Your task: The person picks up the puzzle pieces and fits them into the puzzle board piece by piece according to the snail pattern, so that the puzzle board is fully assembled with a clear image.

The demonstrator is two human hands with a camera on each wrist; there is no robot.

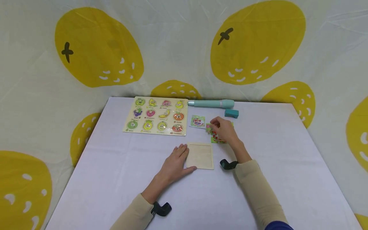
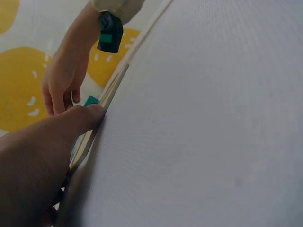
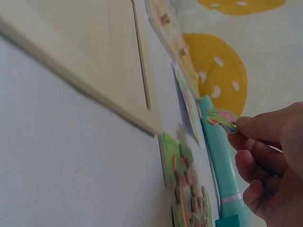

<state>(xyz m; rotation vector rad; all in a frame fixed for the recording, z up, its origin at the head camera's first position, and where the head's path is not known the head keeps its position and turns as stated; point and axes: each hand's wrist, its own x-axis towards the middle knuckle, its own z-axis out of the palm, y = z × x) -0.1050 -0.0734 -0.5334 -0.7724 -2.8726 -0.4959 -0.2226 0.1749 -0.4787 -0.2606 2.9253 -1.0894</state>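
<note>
one small puzzle piece [image 3: 221, 119] is pinched between the fingers [image 3: 258, 125] of the right hand [image 1: 225, 129], its remaining fingers curled inward; that hand is above the loose puzzle pieces [image 3: 169, 158] on the table [image 1: 115, 166], its forearm [image 1: 260, 191] slanting up from the lower right. the left hand [image 1: 175, 163] lies with fingers extended and thumb [image 2: 78, 119] spread, touching the wooden tray [image 1: 200, 156] at its left side.

Pinching a pink-and-green piece [image 1: 208, 126] in the right grip [image 1: 225, 129], above other puzzle pieces [image 1: 217, 139]. Touching a shallow wooden tray [image 1: 200, 156] with the left grip [image 1: 175, 163]. With a picture card [image 1: 198, 121] left of the right grip, a teal block [image 1: 231, 113] beyond it, and a fruit board [image 1: 156, 121] beyond the left grip.
</note>
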